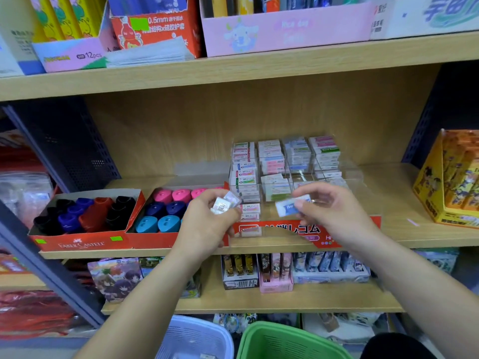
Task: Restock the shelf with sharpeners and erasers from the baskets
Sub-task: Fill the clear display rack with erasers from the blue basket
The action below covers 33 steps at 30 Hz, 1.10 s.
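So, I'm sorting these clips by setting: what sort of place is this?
Most likely a stationery shop. Light wooden shelves hold red cardboard trays of coloured plastic sharpeners, stacks of small boxed erasers, and a pink cardboard display carton above.

Sharpener tray (80, 243) reads FABER CASTELL, pink box (70, 57) 12pcs, red box (160, 27) 0.5mm.

This is a stationery shop: wooden shelves (233, 71) carry open display cartons (77, 243) of sharpeners (68, 220) at 9 o'clock, wrapped erasers (270, 161) stacked in a clear organiser (302, 175) at centre, pen boxes (285, 29) at 12 o'clock.
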### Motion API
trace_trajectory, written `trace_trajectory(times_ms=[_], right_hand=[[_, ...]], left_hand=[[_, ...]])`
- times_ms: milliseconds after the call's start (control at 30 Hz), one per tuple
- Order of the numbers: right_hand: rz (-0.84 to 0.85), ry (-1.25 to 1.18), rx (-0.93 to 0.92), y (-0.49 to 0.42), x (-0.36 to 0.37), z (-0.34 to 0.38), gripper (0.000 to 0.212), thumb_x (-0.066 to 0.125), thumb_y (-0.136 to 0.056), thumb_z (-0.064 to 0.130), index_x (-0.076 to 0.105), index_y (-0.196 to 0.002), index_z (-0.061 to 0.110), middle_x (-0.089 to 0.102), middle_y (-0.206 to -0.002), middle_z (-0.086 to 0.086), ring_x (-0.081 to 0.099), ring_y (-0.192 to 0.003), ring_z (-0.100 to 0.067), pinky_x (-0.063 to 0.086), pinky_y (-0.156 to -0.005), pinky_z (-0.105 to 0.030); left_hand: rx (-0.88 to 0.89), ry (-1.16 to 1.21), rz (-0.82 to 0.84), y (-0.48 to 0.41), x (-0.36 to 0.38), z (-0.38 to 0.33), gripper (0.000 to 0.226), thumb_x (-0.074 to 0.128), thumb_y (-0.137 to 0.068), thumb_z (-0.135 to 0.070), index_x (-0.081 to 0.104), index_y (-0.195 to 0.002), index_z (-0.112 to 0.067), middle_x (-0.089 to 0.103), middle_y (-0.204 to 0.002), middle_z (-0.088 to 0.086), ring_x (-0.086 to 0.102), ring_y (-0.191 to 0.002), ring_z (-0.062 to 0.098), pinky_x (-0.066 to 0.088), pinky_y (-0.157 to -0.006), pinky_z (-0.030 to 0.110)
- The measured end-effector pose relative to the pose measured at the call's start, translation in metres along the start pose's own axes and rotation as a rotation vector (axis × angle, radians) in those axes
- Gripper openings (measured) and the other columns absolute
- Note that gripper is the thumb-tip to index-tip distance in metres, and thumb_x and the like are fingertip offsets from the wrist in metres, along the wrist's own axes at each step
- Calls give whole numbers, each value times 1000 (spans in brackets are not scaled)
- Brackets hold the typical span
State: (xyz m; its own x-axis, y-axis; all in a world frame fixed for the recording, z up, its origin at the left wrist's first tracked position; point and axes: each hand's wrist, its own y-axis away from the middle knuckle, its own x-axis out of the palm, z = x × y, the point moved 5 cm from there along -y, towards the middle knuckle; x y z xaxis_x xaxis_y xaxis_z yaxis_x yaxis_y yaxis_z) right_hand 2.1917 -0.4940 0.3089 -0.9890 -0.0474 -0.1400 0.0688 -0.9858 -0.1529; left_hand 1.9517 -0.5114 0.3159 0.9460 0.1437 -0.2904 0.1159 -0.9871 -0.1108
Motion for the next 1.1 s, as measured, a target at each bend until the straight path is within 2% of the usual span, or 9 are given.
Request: trace_trajectory(times_ms=[100, 267, 400, 533, 700, 867, 967, 1033, 1100], right_hand=[[-110, 9, -34, -13, -24, 10, 25, 63, -95, 0, 74, -110, 16, 74, -101, -6, 76, -82, -21, 61, -75, -24], [-278, 399, -130, -69, -63, 17, 12, 74, -90, 16, 74, -99, 24, 71, -93, 2, 71, -67, -17, 54, -51, -22], [-190, 644, -92, -118, -61, 6, 9, 78, -87, 24, 72, -94, 25, 69, -87, 7, 67, -78, -11, 45, -58, -24], [-132, 677, -51, -142, -53, -11, 12, 79, -85, 24, 68, -88, 24, 70, -82, 7, 70, -70, -17, 56, -56, -34], [-142, 884, -135, -147, -48, -14, 21, 77, -86, 30, 60, -73, 26, 64, -63, 9, 59, -57, -8, 38, -51, -25], [-185, 1160, -260, -139, -42, -6, 12, 64, -93, 28, 70, -84, 24, 69, -91, 0, 64, -80, -23, 55, -69, -36], [-222, 1108, -319, -134, -44, -3, 10, 67, -91, 22, 75, -87, 18, 65, -105, -4, 63, -91, -27, 50, -73, -34], [-202, 1020, -327, -131, -47, -3, 6, 68, -92, 20, 74, -89, 20, 66, -102, 1, 63, -91, -22, 48, -71, -32], [-133, 968, -308, -130, -47, -6, 7, 67, -94, 23, 73, -97, 24, 70, -100, 5, 66, -89, -16, 53, -73, -32]], left_hand=[[10, 7, -26, -9, 1, -5, 26, 74, -90, -11, 58, -108, -20, 66, -78, 5, 55, -44, 4, 41, -39, 20], [40, -7, -25, -28, 11, -14, 30, 77, -89, -15, 53, -105, -20, 70, -84, 11, 59, -45, 9, 43, -40, 23], [63, 6, -32, -42, 19, -19, 30, 79, -87, -10, 56, -101, -21, 72, -94, 10, 63, -50, 13, 45, -41, 25], [81, -5, -39, -50, 20, -21, 29, 78, -87, -9, 56, -104, -18, 71, -91, 9, 62, -48, 11, 45, -40, 27], [86, -5, -39, -55, 21, -19, 29, 78, -87, -9, 57, -104, -18, 71, -92, 10, 62, -48, 11, 47, -40, 26], [86, -21, -31, -55, 24, -17, 28, 79, -87, -11, 59, -104, -19, 71, -97, 8, 64, -50, 10, 49, -46, 30], [79, -23, -24, -55, 24, -13, 29, 80, -85, -13, 59, -102, -21, 72, -96, 9, 65, -51, 12, 48, -43, 29], [76, -21, -24, -53, 23, -13, 28, 80, -85, -14, 59, -101, -22, 73, -93, 8, 64, -49, 12, 46, -40, 26], [75, -17, -22, -53, 23, -14, 28, 80, -86, -13, 58, -101, -22, 73, -88, 7, 62, -47, 11, 45, -39, 25]])
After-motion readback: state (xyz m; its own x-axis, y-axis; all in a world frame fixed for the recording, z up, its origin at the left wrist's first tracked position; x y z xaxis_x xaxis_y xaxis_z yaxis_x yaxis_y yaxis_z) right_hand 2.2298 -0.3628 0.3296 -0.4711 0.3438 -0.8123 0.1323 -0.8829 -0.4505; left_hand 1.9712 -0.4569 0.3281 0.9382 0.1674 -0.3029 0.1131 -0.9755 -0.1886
